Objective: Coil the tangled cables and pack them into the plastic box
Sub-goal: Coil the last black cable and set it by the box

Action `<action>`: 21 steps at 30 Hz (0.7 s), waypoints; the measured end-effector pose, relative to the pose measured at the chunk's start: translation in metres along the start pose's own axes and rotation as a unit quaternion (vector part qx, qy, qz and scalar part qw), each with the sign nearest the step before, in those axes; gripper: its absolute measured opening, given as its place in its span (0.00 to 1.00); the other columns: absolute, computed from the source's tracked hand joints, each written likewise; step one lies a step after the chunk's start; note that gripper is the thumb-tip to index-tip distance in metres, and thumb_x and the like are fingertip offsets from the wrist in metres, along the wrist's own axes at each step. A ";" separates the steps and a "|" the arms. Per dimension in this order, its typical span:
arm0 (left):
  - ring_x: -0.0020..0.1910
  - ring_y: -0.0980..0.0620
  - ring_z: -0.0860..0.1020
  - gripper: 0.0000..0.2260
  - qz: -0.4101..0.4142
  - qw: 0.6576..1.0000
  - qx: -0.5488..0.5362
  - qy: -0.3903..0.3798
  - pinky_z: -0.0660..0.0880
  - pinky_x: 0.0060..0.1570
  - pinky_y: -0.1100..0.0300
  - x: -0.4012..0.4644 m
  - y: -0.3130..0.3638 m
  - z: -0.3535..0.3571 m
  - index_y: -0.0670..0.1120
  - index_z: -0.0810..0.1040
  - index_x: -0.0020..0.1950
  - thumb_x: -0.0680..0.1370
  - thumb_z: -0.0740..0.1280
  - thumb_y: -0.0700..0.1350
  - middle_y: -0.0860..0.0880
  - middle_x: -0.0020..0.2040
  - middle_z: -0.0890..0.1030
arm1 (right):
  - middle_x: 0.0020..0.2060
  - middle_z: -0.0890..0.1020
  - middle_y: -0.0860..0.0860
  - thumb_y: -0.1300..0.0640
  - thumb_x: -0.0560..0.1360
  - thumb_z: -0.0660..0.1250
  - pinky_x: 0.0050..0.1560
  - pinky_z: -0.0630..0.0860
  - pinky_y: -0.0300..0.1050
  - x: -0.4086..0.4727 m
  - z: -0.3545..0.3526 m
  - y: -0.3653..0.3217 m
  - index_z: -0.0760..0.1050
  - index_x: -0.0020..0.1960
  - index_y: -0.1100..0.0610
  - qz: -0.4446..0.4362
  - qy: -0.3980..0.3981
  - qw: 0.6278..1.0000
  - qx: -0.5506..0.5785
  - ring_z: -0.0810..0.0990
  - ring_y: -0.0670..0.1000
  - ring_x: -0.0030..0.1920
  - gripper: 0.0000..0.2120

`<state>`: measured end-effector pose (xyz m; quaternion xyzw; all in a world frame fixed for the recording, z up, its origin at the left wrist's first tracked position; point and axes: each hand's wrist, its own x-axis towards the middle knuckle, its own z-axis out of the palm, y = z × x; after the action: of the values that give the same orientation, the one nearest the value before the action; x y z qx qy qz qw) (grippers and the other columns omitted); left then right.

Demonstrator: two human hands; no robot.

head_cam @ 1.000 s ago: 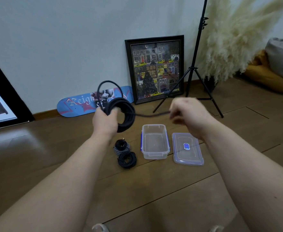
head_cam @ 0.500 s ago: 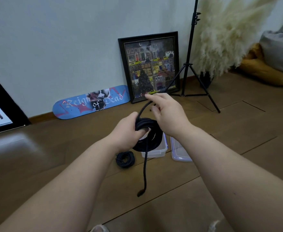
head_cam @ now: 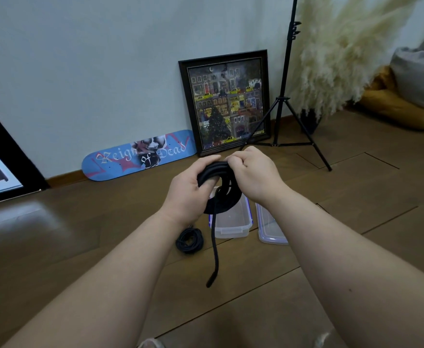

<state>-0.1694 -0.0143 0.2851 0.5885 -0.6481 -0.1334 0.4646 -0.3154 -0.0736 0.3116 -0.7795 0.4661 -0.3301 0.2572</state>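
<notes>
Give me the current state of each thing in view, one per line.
left hand: grips the black cable coil
right hand: fingers curled over the coil's top
black cable coil: held above the box, one end hanging loose
plastic box: open, on the floor, nothing visible inside
lid: off, lying right of the box
small coiled cable: wound, on the floor left of the box

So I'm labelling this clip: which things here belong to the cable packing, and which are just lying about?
Part of the job:
thick black cable coil, held by left hand and right hand
small black coiled cable on the floor
clear plastic box
clear plastic lid

Just lying about:
blue skateboard deck
framed painting
black tripod stand
pampas grass
cushions
</notes>
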 end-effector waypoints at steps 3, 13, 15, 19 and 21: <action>0.52 0.63 0.77 0.14 -0.041 0.997 -0.051 0.037 0.69 0.53 0.75 0.004 0.001 0.000 0.56 0.76 0.59 0.80 0.66 0.38 0.61 0.52 0.79 | 0.55 0.72 0.48 0.53 0.81 0.59 0.53 0.68 0.42 -0.002 0.001 0.001 0.79 0.61 0.51 -0.015 0.047 0.999 0.015 0.73 0.47 0.52 0.14; 0.52 0.54 0.76 0.11 -0.160 0.954 -0.169 0.191 0.73 0.57 0.58 0.013 -0.012 0.000 0.57 0.77 0.56 0.80 0.64 0.41 0.54 0.54 0.81 | 0.33 0.77 0.45 0.40 0.70 0.72 0.39 0.74 0.45 -0.018 0.010 -0.027 0.75 0.39 0.54 -0.046 -0.140 0.983 -0.106 0.77 0.48 0.38 0.17; 0.53 0.57 0.76 0.11 -0.156 0.955 -0.149 0.204 0.71 0.54 0.66 0.012 -0.013 -0.002 0.52 0.77 0.60 0.81 0.63 0.41 0.55 0.53 0.80 | 0.37 0.81 0.47 0.50 0.72 0.72 0.46 0.79 0.47 -0.017 0.011 -0.025 0.78 0.43 0.54 -0.041 -0.158 0.982 -0.097 0.81 0.50 0.42 0.08; 0.48 0.61 0.75 0.09 -0.156 0.954 -0.124 0.224 0.69 0.47 0.72 0.012 -0.017 -0.006 0.52 0.76 0.58 0.81 0.63 0.40 0.60 0.48 0.77 | 0.33 0.80 0.50 0.65 0.75 0.65 0.38 0.80 0.46 -0.018 0.014 -0.028 0.77 0.40 0.56 0.007 -0.161 0.985 0.056 0.80 0.49 0.33 0.07; 0.51 0.57 0.75 0.09 -0.163 0.948 -0.130 0.240 0.68 0.52 0.69 0.014 -0.021 -0.009 0.51 0.76 0.59 0.81 0.63 0.40 0.58 0.49 0.78 | 0.28 0.74 0.49 0.66 0.75 0.64 0.26 0.67 0.39 -0.017 0.006 -0.035 0.75 0.37 0.58 0.024 -0.135 0.963 0.231 0.69 0.46 0.26 0.09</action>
<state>-0.1473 -0.0286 0.2810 0.6353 -0.3894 -0.1451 0.6510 -0.2977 -0.0428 0.3280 -0.7250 0.3568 -0.3145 0.4982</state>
